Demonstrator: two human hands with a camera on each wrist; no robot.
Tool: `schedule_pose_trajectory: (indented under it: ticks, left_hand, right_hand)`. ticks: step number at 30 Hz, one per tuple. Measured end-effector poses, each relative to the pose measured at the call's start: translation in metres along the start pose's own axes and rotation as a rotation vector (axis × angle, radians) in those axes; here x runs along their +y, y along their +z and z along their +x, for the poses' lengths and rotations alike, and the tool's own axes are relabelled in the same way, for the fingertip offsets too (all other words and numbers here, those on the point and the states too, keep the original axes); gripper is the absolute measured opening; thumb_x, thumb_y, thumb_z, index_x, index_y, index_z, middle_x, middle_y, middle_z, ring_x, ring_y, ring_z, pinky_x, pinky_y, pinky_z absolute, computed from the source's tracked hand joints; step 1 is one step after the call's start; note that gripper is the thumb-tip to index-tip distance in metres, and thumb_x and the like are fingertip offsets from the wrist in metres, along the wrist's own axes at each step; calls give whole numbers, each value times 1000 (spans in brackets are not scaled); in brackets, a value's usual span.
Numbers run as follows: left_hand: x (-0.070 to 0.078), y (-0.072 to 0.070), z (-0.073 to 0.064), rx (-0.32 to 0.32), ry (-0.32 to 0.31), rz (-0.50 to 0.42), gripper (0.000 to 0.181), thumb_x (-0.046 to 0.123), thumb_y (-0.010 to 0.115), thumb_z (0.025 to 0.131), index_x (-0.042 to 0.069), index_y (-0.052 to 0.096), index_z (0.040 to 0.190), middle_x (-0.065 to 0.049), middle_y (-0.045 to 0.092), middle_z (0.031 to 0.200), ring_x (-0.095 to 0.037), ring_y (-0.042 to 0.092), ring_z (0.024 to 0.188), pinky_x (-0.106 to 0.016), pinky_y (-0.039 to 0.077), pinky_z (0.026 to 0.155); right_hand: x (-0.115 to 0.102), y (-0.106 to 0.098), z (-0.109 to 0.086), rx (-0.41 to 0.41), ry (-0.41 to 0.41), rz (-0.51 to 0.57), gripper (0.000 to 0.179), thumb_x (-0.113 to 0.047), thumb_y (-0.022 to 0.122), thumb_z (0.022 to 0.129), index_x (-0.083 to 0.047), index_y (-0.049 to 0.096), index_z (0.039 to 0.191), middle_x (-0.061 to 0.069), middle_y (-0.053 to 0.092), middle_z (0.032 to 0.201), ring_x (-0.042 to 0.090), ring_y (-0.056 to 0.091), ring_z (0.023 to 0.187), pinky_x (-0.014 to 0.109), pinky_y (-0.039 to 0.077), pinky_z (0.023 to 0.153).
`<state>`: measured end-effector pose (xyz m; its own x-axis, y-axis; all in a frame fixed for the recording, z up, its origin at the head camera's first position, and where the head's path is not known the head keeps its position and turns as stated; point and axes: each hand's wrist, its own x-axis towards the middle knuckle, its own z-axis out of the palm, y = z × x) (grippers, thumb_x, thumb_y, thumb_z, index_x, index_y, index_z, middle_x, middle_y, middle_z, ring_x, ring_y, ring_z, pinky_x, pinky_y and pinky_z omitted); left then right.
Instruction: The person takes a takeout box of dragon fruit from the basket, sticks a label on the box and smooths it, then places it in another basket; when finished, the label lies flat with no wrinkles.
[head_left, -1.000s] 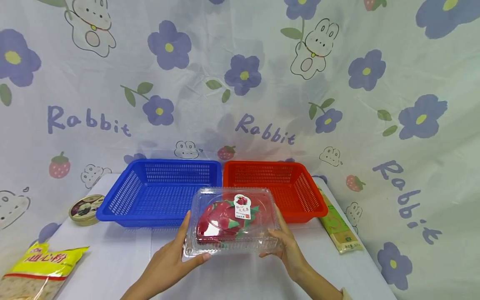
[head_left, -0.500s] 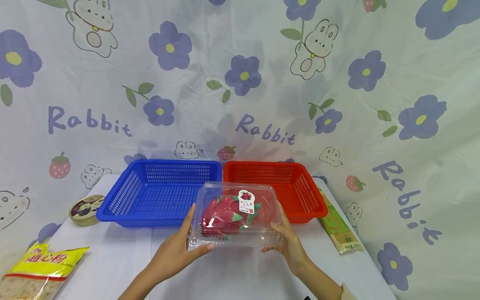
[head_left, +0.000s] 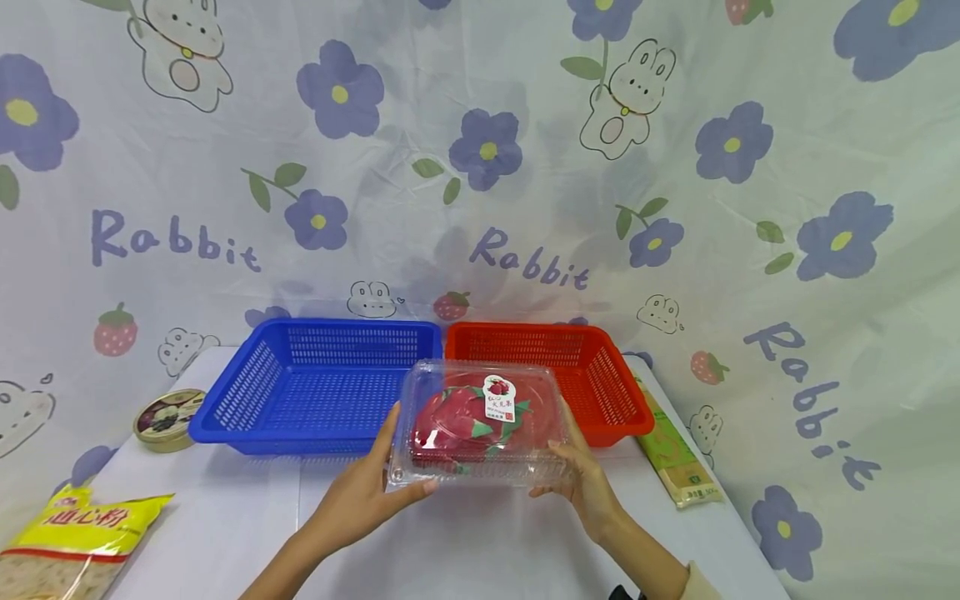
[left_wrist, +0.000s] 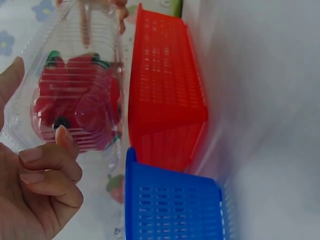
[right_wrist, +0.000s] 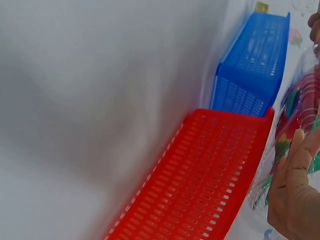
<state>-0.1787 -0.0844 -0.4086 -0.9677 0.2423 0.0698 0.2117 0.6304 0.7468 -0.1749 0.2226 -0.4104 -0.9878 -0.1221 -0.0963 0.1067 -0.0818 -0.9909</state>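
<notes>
Both hands hold a clear plastic fruit box (head_left: pixel 536 462) up in front of the baskets. Inside lies red dragon fruit (head_left: pixel 446 425) with green tips, and a white label (head_left: pixel 499 398) sits on the lid. The left hand (head_left: pixel 358 500) grips the box's left end, thumb along the near edge; in the left wrist view some of its fingers (left_wrist: pixel 55 165) curl under the ribbed base. At the opposite end the right hand (head_left: pixel 588 487) holds the box's side. From the right wrist, only part of the box (right_wrist: pixel 300 107) shows at the frame edge.
A blue basket (head_left: pixel 315 446) and a red basket (head_left: pixel 637 421) stand side by side behind the box. To the left are a round tin (head_left: pixel 168 423) and a yellow-topped bag (head_left: pixel 90 537). A green packet (head_left: pixel 678 454) lies right of the red basket. A printed curtain (head_left: pixel 420 233) hangs behind.
The hands have carried the box a little to the right and upward in the head view, so it overlaps the red basket more. The grip stays the same.
</notes>
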Motion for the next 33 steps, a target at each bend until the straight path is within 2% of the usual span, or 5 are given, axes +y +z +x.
schedule_pose_trajectory:
  ticks: [5, 12, 18, 27, 33]
  left_hand:
    - [-1, 3, 6, -2, 5, -1, 112, 59, 75, 79, 33, 2, 160, -19, 56, 141, -44, 61, 118, -61, 55, 82]
    - [0, 6, 12, -7, 20, 10, 113, 60, 74, 79, 32, 2, 160, -17, 56, 142, -44, 59, 121, -63, 52, 84]
    - [1, 7, 19, -13, 29, 7, 112, 60, 74, 79, 33, 2, 160, -17, 54, 144, -44, 58, 122, -63, 52, 85]
    - [4, 12, 31, -26, 20, -24, 113, 61, 74, 79, 31, 2, 161, -18, 48, 149, -46, 53, 127, -65, 51, 88]
    - [6, 14, 38, -28, 20, -16, 114, 62, 74, 79, 28, 3, 161, -19, 49, 148, -45, 55, 125, -64, 51, 87]
  right_hand:
    - [0, -4, 3, 28, -1, -10, 70, -27, 42, 95, -38, 14, 158, 17, 37, 148, 27, 57, 105, 38, 58, 72]
    - [1, -9, 7, 23, -10, -23, 71, -28, 41, 96, -37, 10, 159, 19, 37, 148, 28, 57, 105, 37, 58, 73]
    - [0, -13, 10, 41, -2, -14, 70, -28, 43, 96, -41, 13, 158, 16, 39, 147, 28, 56, 105, 38, 58, 74]
    - [-1, -22, 15, 25, -40, -18, 71, -28, 45, 95, -42, 14, 157, 18, 42, 143, 27, 59, 104, 38, 59, 75]
    - [-2, -28, 20, 23, -54, -23, 72, -27, 45, 95, -43, 14, 157, 18, 45, 140, 26, 60, 104, 40, 59, 76]
